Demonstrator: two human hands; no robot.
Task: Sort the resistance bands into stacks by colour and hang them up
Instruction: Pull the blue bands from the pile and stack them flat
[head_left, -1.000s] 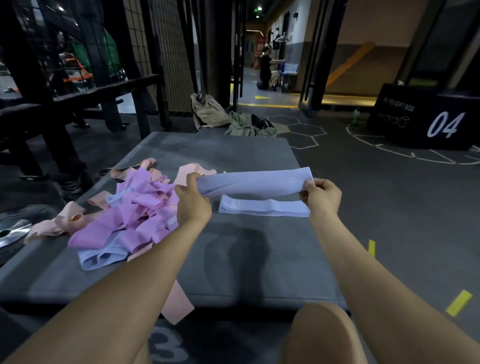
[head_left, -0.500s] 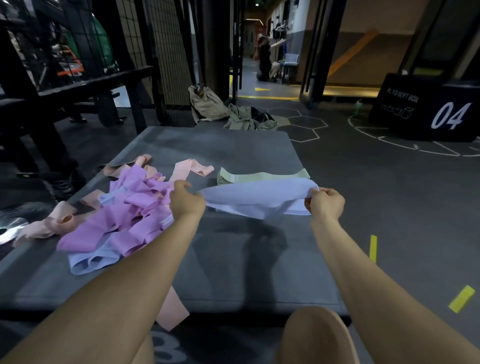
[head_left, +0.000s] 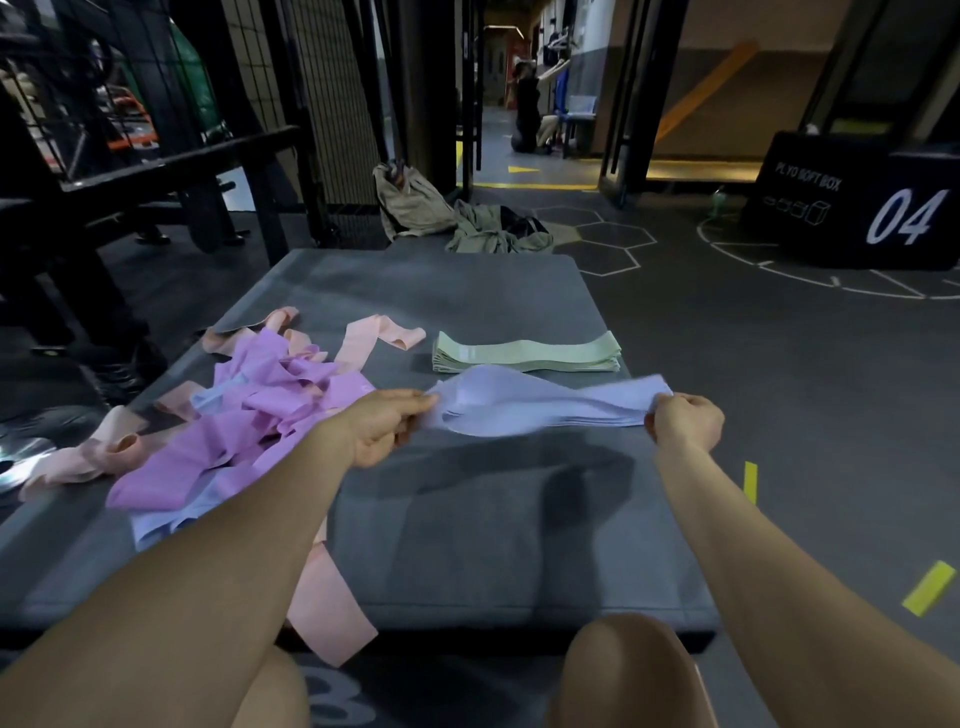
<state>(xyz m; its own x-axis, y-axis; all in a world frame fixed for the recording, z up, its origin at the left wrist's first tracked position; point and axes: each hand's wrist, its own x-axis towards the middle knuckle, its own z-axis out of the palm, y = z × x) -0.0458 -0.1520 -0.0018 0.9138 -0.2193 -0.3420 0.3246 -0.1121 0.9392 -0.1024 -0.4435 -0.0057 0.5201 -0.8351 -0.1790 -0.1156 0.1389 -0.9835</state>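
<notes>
**Blue band stretched over its stack on the gym mat**

From my remote seat I see both hands at work over a grey mat (head_left: 467, 519). My left hand (head_left: 382, 428) pinches one end of a pale blue band (head_left: 545, 397) between thumb and fingertips, the other fingers loosely curled beneath. My right hand (head_left: 683, 421) is closed in a fist around the opposite end. The band sags between them, blurred by motion, directly above a stack of blue bands (head_left: 587, 418) on the mat; I cannot tell whether it touches the stack.

Just beyond lies a neat stack of green bands (head_left: 524, 353), near the mat's right edge. To the left sprawls an unsorted heap of purple bands (head_left: 249, 415) tangled with blue ones and pink bands (head_left: 379, 332); one pink strip (head_left: 327, 608) hangs over the mat's near edge.

Past the mat's far end, olive clothing (head_left: 467, 223) is piled on the floor. A black plyo box (head_left: 857, 202) marked 04 stands at far right, and a person (head_left: 530, 109) kneels in the corridor behind.
</notes>
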